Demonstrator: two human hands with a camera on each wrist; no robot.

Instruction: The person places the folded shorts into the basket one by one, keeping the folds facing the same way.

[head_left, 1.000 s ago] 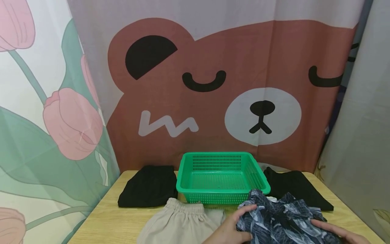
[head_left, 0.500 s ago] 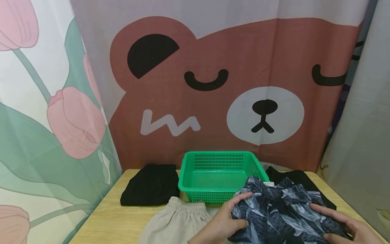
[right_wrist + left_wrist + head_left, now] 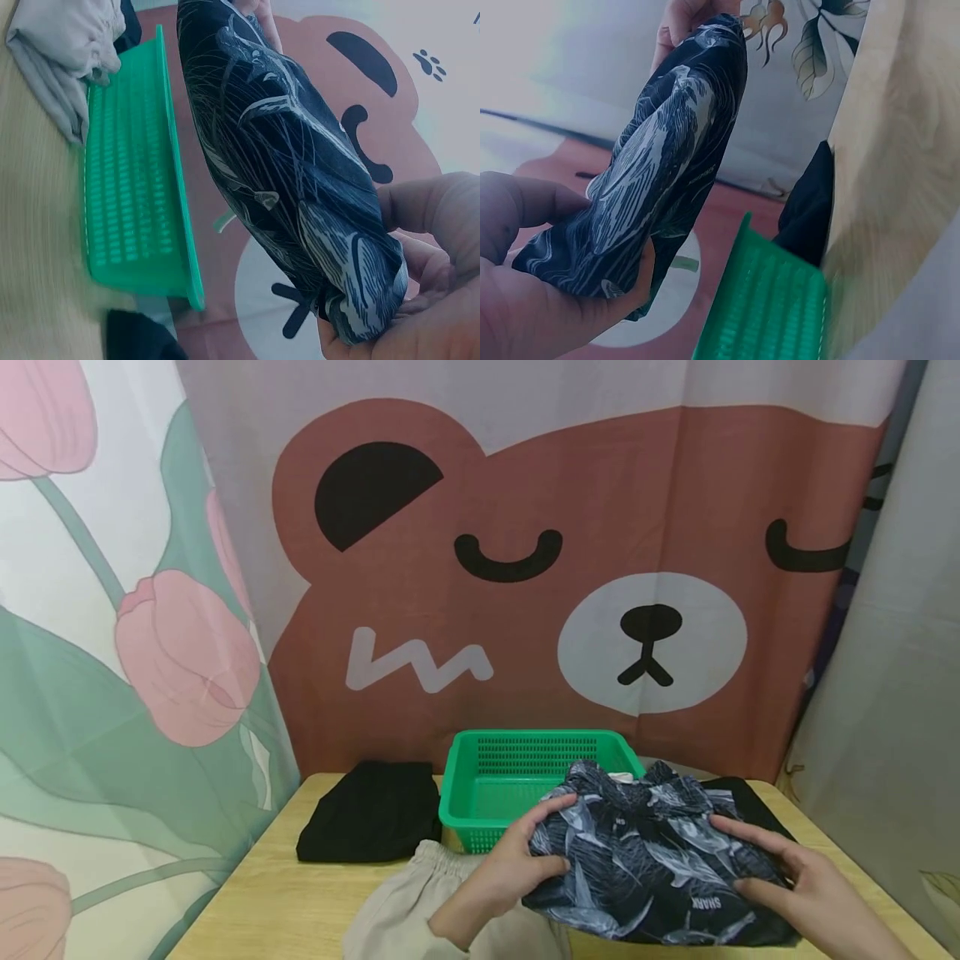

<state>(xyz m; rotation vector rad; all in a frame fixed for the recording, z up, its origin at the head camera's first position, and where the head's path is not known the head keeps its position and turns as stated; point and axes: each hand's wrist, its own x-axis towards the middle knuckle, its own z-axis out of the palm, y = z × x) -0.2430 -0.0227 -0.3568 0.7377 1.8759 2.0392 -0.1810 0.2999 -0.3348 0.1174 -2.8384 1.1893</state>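
Folded dark shorts (image 3: 652, 860) with a blue-grey leaf-like print and a gathered waistband are held up off the table, in front of the green basket's right part. My left hand (image 3: 517, 860) grips their left side, thumb in front. At the right side, my right hand (image 3: 802, 881) pinches them between thumb and fingers. In the left wrist view, the left hand (image 3: 547, 262) wraps the near end of the shorts (image 3: 660, 157). The right wrist view has the right hand (image 3: 435, 262) around the other end. The green basket (image 3: 480, 793) shows no contents in its visible part.
Beige shorts (image 3: 405, 902) lie at the table's front, partly under my left forearm. Folded black clothing (image 3: 367, 814) sits left of the basket, and another black garment (image 3: 750, 802) sits to its right, partly hidden. A bear-print curtain (image 3: 420, 610) hangs behind the wooden table (image 3: 247, 893).
Both hands have lifted the patterned shorts up and leftward, from the front right of the table to just before the basket. The shorts now cover the basket's right part.
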